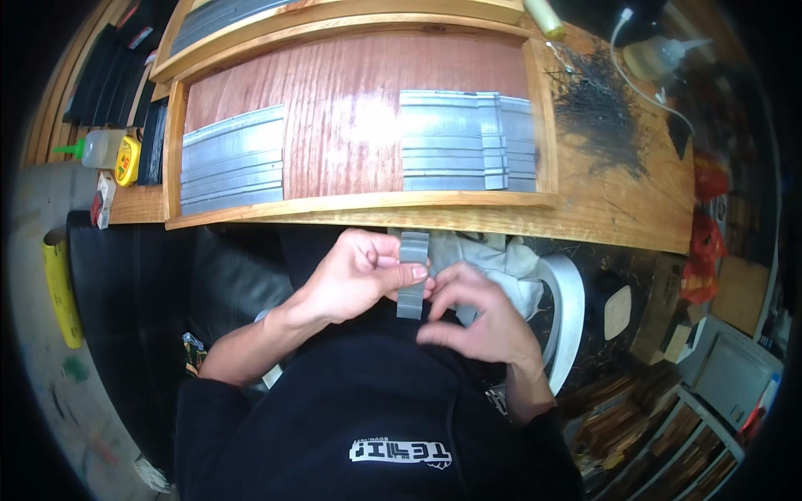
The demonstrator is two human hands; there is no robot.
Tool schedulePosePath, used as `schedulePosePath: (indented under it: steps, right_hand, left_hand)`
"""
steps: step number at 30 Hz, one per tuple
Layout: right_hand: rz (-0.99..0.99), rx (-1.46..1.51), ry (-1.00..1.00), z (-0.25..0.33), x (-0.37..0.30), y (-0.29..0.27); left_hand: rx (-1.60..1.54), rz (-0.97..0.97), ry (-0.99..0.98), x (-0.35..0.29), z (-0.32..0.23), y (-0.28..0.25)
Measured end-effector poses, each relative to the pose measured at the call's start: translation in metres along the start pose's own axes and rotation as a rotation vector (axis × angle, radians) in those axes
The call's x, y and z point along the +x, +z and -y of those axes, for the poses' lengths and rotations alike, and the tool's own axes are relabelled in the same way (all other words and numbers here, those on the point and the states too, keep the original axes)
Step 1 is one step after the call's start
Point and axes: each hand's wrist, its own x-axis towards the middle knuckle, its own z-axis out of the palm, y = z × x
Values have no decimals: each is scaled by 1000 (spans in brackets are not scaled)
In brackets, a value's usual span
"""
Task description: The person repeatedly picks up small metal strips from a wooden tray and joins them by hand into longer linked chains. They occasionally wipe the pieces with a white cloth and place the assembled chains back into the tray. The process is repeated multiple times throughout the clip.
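In front of my chest, my left hand [368, 271] pinches a short grey strip [413, 246] with crosswise lines between thumb and fingers. The strip stands upright in the picture, and the thumb lies across its face. Close to its right side is my right hand [484, 317], slightly blurred, with thumb and forefinger apart and nothing visible between them. Beyond both hands, a wooden tray [368, 200] holds similar flat grey pieces in a left group [232, 159] and a right group [447, 138]. One narrow upright row [494, 142] lies over the right group.
On the wooden table [618, 217] at right lies a pile of thin black bits [597, 100] near a squeeze bottle [656, 58] and a white cable [618, 42]. A green-tipped bottle [100, 146] and a yellow container [127, 160] stand left. A white chair [568, 313] is at right.
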Motion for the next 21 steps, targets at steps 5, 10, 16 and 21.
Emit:
schedulePosePath:
  steps: [5, 10, 16, 21]
  right_hand:
    - [-170, 80, 56, 13, 25, 8]
    - [-325, -222, -417, 27, 38, 16]
    - [-232, -234, -566, 74, 75, -7]
    - [-206, -150, -508, 77, 79, -12]
  left_hand:
    - [25, 8, 243, -12, 17, 17]
    - [666, -89, 840, -11, -2, 5]
    - [709, -148, 1200, 3, -45, -2]
    - [659, -178, 1055, 2, -45, 3]
